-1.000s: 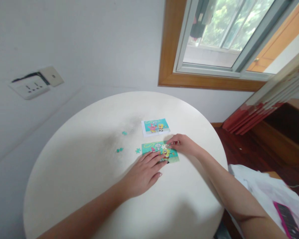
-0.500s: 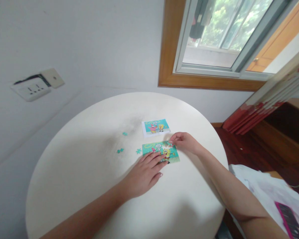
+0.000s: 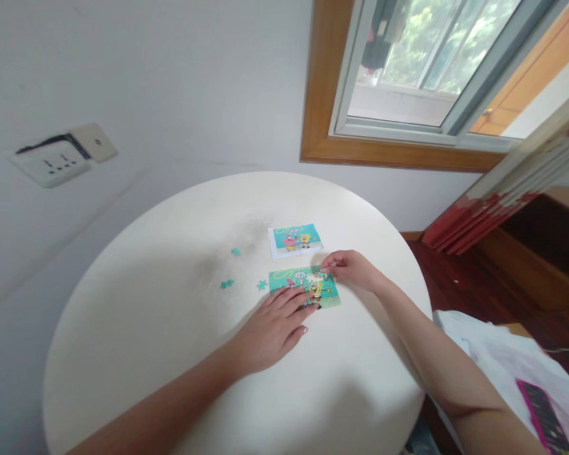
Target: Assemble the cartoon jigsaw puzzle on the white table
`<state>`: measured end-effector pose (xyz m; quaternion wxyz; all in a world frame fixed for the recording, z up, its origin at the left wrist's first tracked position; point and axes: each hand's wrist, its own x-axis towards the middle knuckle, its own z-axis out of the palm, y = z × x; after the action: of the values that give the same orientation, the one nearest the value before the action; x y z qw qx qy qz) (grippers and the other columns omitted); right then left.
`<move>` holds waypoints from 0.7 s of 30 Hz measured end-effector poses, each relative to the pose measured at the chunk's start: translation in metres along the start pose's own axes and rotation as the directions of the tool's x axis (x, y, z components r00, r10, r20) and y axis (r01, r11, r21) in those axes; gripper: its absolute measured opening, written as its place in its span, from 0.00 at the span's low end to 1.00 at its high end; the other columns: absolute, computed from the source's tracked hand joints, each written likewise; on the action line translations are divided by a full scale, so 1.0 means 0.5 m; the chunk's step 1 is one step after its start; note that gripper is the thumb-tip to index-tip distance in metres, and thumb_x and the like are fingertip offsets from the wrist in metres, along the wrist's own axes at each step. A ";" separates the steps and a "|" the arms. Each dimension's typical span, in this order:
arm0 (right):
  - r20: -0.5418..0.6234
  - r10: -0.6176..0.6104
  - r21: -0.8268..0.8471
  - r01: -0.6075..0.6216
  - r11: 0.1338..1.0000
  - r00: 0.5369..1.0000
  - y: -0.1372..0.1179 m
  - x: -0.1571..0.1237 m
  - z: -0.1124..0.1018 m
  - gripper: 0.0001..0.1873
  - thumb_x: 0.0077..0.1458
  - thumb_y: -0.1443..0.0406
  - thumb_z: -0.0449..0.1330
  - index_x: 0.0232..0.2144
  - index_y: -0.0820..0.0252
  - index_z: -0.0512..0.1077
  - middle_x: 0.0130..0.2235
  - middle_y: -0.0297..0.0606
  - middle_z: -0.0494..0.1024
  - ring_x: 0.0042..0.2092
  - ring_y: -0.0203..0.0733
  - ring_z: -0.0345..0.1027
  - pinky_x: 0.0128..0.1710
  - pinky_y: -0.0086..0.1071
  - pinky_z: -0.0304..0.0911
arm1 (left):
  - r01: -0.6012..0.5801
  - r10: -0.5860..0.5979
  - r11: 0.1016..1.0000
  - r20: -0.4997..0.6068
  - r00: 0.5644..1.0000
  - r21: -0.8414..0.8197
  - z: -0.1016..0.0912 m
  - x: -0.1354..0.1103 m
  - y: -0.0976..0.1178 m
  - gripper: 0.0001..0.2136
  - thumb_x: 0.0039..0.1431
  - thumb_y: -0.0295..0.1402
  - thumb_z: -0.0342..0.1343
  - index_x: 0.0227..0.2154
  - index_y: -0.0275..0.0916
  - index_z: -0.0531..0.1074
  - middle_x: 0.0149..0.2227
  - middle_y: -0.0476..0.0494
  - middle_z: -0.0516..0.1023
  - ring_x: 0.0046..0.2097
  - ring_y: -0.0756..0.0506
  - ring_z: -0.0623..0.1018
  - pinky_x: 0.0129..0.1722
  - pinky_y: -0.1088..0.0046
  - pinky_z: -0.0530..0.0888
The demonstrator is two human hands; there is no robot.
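Observation:
A teal cartoon jigsaw puzzle (image 3: 330,294) lies on the white round table, with a pale gap near its upper right. My left hand (image 3: 275,328) rests flat across the puzzle's lower left, fingers spread, covering part of the picture. Over the upper right edge, my right hand (image 3: 351,268) pinches a small puzzle piece (image 3: 323,269), mostly hidden by the fingertips. Left of the puzzle are loose teal pieces: a near one (image 3: 262,285), a darker one (image 3: 227,284) and a farther one (image 3: 236,251). Just behind the puzzle sits a reference picture card (image 3: 296,240) with the same characters.
The round table (image 3: 146,303) stands against a wall with a socket (image 3: 52,164). A wood-framed window (image 3: 322,148) is behind it, and a red and white curtain (image 3: 464,218) hangs at right. White cloth (image 3: 483,341) with a pink-edged phone (image 3: 543,414) lies beyond the table's right edge.
The view has shifted slightly. Both hands keep nearly the same places, the left flat on the puzzle and the right pinching at its upper right edge.

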<state>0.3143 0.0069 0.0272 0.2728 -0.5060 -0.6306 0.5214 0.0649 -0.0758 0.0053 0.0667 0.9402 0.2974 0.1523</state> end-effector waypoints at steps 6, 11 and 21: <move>0.031 0.005 0.021 -0.006 1.000 0.999 0.005 0.000 0.000 0.09 0.46 0.67 0.63 0.33 0.63 0.77 0.29 0.34 0.79 0.31 0.36 0.71 0.34 0.29 0.66 | 0.003 -0.003 1.000 0.017 1.000 0.005 -0.003 0.000 0.001 0.19 0.68 0.36 0.47 0.60 0.45 0.64 0.63 0.46 0.64 0.65 0.41 0.59 0.65 0.56 0.57; 0.036 -0.017 -0.014 0.018 1.000 0.999 0.006 -0.001 0.000 0.08 0.45 0.66 0.62 0.31 0.63 0.76 0.28 0.33 0.78 0.30 0.35 0.70 0.33 0.28 0.65 | -0.001 0.000 1.000 0.017 1.000 0.017 -0.002 -0.001 0.001 0.19 0.68 0.36 0.46 0.60 0.45 0.63 0.64 0.46 0.63 0.66 0.41 0.59 0.65 0.56 0.57; -0.051 -0.171 -0.390 0.138 0.910 0.984 0.002 0.000 0.001 0.08 0.49 0.63 0.63 0.29 0.61 0.79 0.31 0.35 0.75 0.29 0.33 0.61 0.30 0.28 0.59 | -0.003 0.003 1.000 0.013 1.000 0.013 -0.002 0.001 0.001 0.19 0.68 0.36 0.46 0.60 0.45 0.63 0.63 0.46 0.64 0.65 0.42 0.59 0.65 0.57 0.56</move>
<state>0.3143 0.0065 0.0261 0.2346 -0.5197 -0.7467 0.3426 0.0655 -0.0761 0.0064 0.0621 0.9420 0.2964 0.1444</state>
